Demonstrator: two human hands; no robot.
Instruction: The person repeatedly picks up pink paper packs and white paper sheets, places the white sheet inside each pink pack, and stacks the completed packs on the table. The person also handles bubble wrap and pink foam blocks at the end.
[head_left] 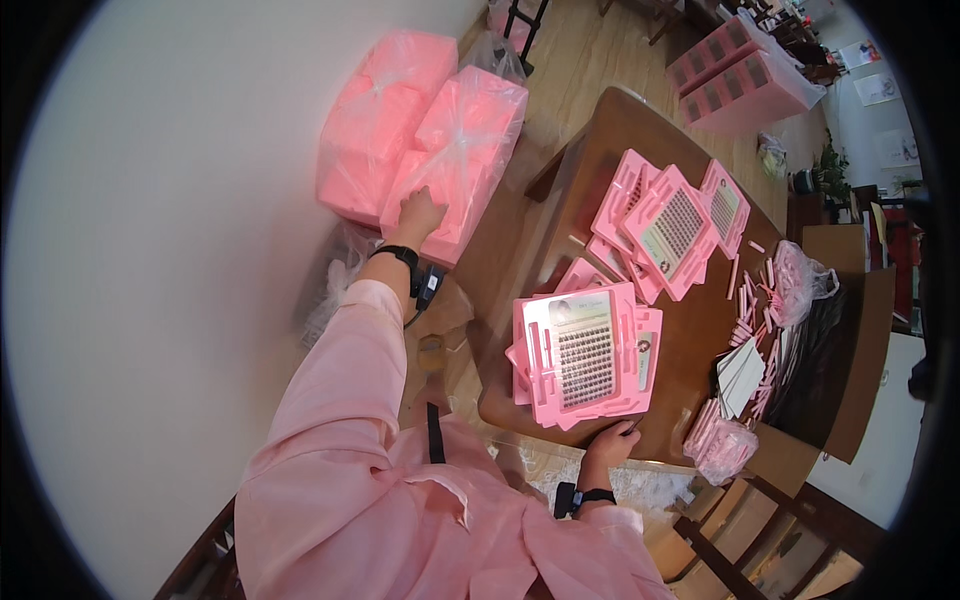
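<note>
Nearest, the right hand [612,442] is seen at the near edge of the brown table [610,140]. Its fingers are bent together and rest on the wood, just beside the near corner of a pink tray stack [585,355]; nothing is held in it. The stack lies on the near part of the table, and its top tray is filled with rows of dark lashes. To the right of the hand a small bag [722,447] of pink pieces is placed, and a little farther some white cards [740,375] and scattered pink strips [755,300] are seen. Farther on the table, more pink trays [668,228] are spread.

To the left, the left hand [418,212] is stretched out far from the body. It is laid on a pink wrapped bundle [462,150] that stands on the floor by the white wall. The fingers are partly hidden in the plastic, so it cannot be told whether the bundle is gripped. A second bundle [385,105] stands just beside it, to the left.
</note>
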